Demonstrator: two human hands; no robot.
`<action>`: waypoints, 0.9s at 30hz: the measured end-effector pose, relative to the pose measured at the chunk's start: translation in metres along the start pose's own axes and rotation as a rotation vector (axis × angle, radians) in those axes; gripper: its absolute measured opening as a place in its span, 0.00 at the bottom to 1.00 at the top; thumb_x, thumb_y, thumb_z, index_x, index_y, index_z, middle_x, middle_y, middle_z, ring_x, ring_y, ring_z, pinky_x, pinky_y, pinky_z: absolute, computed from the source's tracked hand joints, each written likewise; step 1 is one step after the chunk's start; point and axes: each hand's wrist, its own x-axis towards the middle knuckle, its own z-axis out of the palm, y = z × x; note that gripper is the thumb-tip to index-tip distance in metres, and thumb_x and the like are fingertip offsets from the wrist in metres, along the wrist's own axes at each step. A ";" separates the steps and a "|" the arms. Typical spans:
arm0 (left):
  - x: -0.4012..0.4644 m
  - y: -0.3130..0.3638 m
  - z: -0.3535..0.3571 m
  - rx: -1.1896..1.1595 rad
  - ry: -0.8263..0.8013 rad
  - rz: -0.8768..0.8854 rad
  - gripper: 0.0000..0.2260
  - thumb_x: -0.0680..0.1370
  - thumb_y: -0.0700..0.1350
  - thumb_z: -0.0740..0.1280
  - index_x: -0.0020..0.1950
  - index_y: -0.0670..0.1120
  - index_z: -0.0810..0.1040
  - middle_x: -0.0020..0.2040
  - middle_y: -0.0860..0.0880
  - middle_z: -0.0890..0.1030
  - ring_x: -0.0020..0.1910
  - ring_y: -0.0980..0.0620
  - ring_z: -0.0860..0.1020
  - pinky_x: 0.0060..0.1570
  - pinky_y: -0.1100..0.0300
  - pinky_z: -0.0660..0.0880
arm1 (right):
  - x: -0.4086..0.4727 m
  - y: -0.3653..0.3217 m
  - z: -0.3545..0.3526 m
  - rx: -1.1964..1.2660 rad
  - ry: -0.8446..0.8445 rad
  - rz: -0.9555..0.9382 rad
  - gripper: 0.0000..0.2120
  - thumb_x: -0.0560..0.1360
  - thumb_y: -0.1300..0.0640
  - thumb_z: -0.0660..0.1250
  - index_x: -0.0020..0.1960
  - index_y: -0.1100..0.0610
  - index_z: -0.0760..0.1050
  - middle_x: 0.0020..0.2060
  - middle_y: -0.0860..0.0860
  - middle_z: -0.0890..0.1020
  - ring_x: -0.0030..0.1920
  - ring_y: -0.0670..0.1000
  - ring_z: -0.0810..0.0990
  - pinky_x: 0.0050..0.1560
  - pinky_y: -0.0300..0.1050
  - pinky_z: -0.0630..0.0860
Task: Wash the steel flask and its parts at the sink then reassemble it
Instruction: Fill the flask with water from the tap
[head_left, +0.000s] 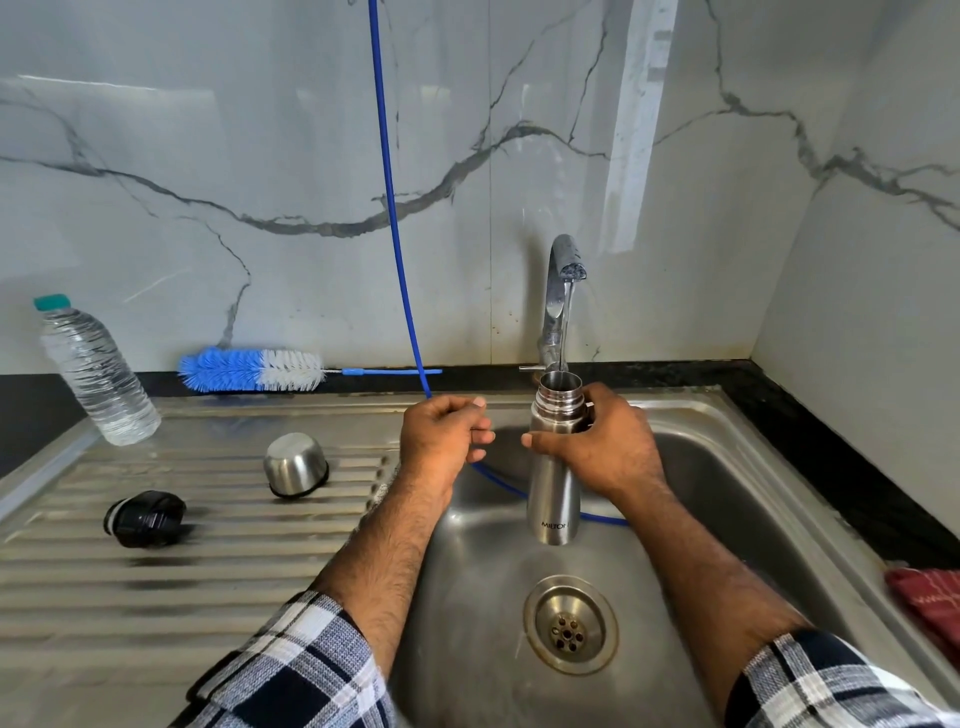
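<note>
Flask (553, 467) is upright over the sink (779, 467) basin, open mouth right under the tap (563, 270), thin stream running into it. Right hand (605, 447) is wrapped round the neck and shoulder, thumb across the front. Left hand (447, 431) is fisted round the blue hose (387, 182), which drops from above, passes through the fist and trails into the basin behind the flask.

Risks as I see them:
- One-handed grip high on a wet steel body. As it fills it gets heavier and could slide down through the fingers and bang the basin.
- Stream is narrow and lands near the rim; a slight tilt would send water down the outside and over the hand.
- No visible cue for fill level from here, so overflow is likely if it isn't watched.
- Hose runs close behind the flask; a tug with the left hand could knock it.

Around:
- Steel cup (295, 465) lies on its side on the ribbed drainboard (156, 571), black stopper (145, 519) nearer the left edge. Both can roll on the ribs.
- Bottle brush (254, 370) lies against the back wall, behind the hose, so the left hand must let go to fetch it.
- Plastic water bottle (96, 371) stands at far left, red cloth (930, 605) on the bench at right.
</note>
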 end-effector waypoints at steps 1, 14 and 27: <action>0.000 0.000 0.000 0.000 0.000 0.001 0.03 0.81 0.43 0.73 0.52 0.44 0.84 0.43 0.43 0.88 0.39 0.50 0.86 0.36 0.58 0.82 | 0.000 0.000 0.000 0.000 -0.001 0.001 0.33 0.64 0.42 0.85 0.63 0.48 0.76 0.52 0.44 0.83 0.53 0.47 0.83 0.54 0.47 0.81; 0.000 -0.001 0.000 0.006 -0.007 0.006 0.03 0.81 0.43 0.73 0.52 0.44 0.84 0.43 0.44 0.88 0.38 0.50 0.86 0.36 0.58 0.83 | 0.000 0.000 0.001 -0.005 -0.008 0.005 0.33 0.65 0.41 0.84 0.65 0.49 0.76 0.51 0.42 0.80 0.53 0.47 0.82 0.54 0.46 0.80; 0.005 -0.002 0.005 0.019 -0.030 0.004 0.03 0.81 0.43 0.73 0.52 0.44 0.85 0.44 0.44 0.88 0.40 0.50 0.87 0.37 0.57 0.84 | 0.001 0.001 0.002 -0.007 -0.004 0.013 0.34 0.63 0.40 0.85 0.63 0.48 0.76 0.52 0.43 0.83 0.53 0.47 0.83 0.54 0.47 0.81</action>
